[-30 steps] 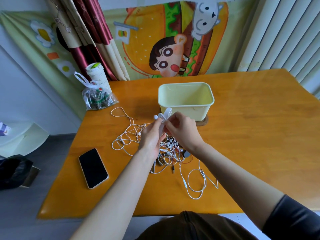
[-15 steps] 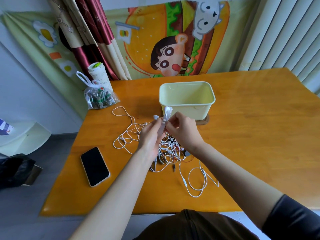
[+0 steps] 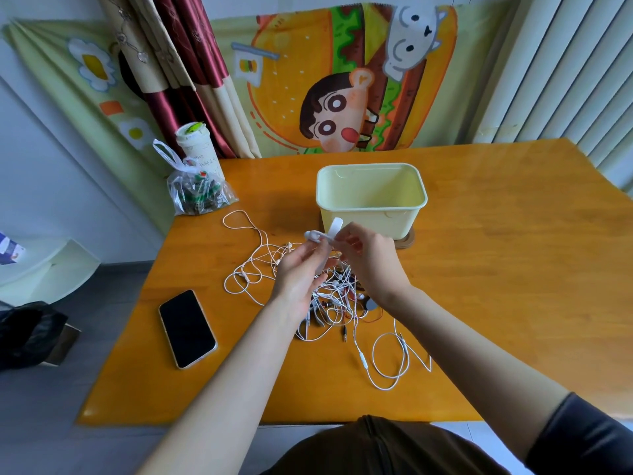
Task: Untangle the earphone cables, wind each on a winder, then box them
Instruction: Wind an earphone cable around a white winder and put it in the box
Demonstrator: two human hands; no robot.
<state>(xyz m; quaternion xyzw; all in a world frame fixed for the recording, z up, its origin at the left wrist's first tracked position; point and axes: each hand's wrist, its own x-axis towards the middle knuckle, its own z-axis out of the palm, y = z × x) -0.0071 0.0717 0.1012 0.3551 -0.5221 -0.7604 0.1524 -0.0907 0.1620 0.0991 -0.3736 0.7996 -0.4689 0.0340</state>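
Observed at the orange-brown wooden surface (image 3: pixel 513 269): a person stands at its near edge with both bare forearms stretched forward over it.

Both hands are raised above the surface and meet just in front of the pale yellow rectangular plastic box (image 3: pixel 371 209). The right hand (image 3: pixel 371 260) has its fingers curled and pinches a white plastic cable winder (image 3: pixel 335 227) from the right. The winder's flat tab points upward. The left hand (image 3: pixel 299 270) faces palm inward, its fingers and thumb closing on the lower part of the same winder. A white earbud (image 3: pixel 310 235) projects from the grip to the left.

Below the hands lies the tangle of thin white, red and dark earphone cables (image 3: pixel 330 298), resting on the surface. One white strand loops out to the far left (image 3: pixel 239 221). Another white loop with an inline remote (image 3: pixel 387 366) trails toward the near edge.

The box stands upright and open-topped beyond the tangle, on a brown wooden base (image 3: pixel 408 240). No contents are visible inside it.

Also on the surface:
- A black-screened smartphone (image 3: pixel 186 329), flat, left of the tangle and apart from it.
- A knotted clear plastic bag (image 3: pixel 197 197) at the far left corner.
- A white lidded paper cup (image 3: pixel 197 145), just behind the bag.
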